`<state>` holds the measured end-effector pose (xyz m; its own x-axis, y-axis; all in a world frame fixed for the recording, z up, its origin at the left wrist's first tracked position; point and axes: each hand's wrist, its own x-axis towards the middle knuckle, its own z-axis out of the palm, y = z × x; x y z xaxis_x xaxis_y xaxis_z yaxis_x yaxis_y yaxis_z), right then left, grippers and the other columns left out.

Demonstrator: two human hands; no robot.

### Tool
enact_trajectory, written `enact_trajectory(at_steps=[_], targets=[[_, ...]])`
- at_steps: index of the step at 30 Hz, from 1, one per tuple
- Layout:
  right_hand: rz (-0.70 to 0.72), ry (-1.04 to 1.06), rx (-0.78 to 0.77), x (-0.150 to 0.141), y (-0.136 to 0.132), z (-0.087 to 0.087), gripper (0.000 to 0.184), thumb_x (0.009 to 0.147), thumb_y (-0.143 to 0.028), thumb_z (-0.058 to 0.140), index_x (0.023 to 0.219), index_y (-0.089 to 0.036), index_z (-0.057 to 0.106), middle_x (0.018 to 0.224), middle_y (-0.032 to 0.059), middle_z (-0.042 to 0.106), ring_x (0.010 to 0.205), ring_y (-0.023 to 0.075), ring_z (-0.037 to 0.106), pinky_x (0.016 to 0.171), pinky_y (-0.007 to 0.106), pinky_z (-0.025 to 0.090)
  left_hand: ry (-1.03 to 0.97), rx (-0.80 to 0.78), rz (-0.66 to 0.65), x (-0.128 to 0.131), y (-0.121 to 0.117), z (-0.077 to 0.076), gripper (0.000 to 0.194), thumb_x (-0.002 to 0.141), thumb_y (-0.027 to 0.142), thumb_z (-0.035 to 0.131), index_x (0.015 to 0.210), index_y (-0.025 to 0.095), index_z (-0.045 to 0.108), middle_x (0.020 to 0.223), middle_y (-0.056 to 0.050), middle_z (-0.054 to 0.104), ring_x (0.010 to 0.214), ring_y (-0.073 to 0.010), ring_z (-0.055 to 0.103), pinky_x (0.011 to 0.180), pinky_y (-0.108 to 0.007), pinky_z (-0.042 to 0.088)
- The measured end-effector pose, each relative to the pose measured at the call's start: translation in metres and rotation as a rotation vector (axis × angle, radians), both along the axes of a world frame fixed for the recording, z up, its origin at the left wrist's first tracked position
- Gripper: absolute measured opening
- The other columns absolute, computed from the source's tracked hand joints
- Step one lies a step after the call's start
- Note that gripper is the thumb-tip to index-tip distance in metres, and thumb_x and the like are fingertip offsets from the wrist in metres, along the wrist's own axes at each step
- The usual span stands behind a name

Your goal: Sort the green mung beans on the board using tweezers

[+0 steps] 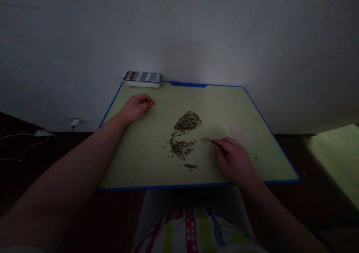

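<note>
Head view: your right hand (234, 159), closed round a fork (207, 139), its tines pointing left, just beside the dark grains (182, 146). Your left hand (138, 107), loosely curled on the surface (157, 170); whether it grips anything, you cannot tell. Dark grains, in two joined clusters, lie between your hands. Pale grains (241, 134): a flat patch, beyond and right of your right hand. Phone (143, 77): atop a white box (143, 84), far left corner.
</note>
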<state>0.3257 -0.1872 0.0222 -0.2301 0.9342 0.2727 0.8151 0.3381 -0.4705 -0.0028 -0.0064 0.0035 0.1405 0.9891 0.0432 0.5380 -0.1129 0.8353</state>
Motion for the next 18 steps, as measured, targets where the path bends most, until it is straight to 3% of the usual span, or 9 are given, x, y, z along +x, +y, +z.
enact_trajectory(at_steps=[18], targets=[[0.088, 0.018, -0.018, -0.0097, 0.0001, 0.0017, 0.027, 0.089, -0.014, 0.044, 0.103, -0.012, 0.067, 0.088, 0.0099, 0.065, 0.08, 0.0197, 0.062, 0.074, 0.032, 0.051, 0.013, 0.014, -0.004, -0.0011, 0.0024, -0.0022, 0.023, 0.068, 0.029, 0.054, 0.081, 0.014, 0.066, 0.06, -0.001, 0.055, 0.057, -0.0124, 0.045, 0.056, -0.026, 0.035]])
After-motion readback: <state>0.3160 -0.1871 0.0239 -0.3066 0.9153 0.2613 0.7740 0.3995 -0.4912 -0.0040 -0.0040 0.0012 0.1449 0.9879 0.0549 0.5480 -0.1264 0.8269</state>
